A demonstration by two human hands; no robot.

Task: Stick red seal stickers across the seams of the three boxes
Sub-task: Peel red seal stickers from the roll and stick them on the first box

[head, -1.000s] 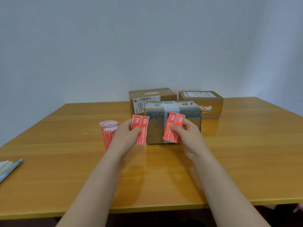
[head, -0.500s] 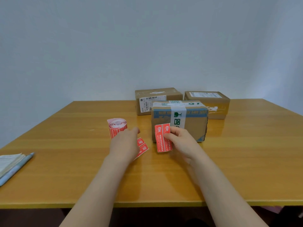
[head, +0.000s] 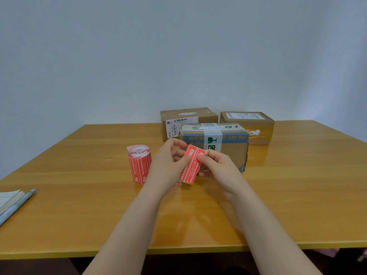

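Sticker sheet point(head: 191, 165), both hands point(head: 198, 165) pinching

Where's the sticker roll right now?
In the head view the sticker roll stands upright on the table, left of centre, just beside the left hand and left of the nearest box.

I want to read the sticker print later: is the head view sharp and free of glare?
Head view: the sticker piece held by both hands is soft, its print unreadable; glossy table shows sheen and reflects the boxes; table edges bow from the wide-angle lens; lighting is even.
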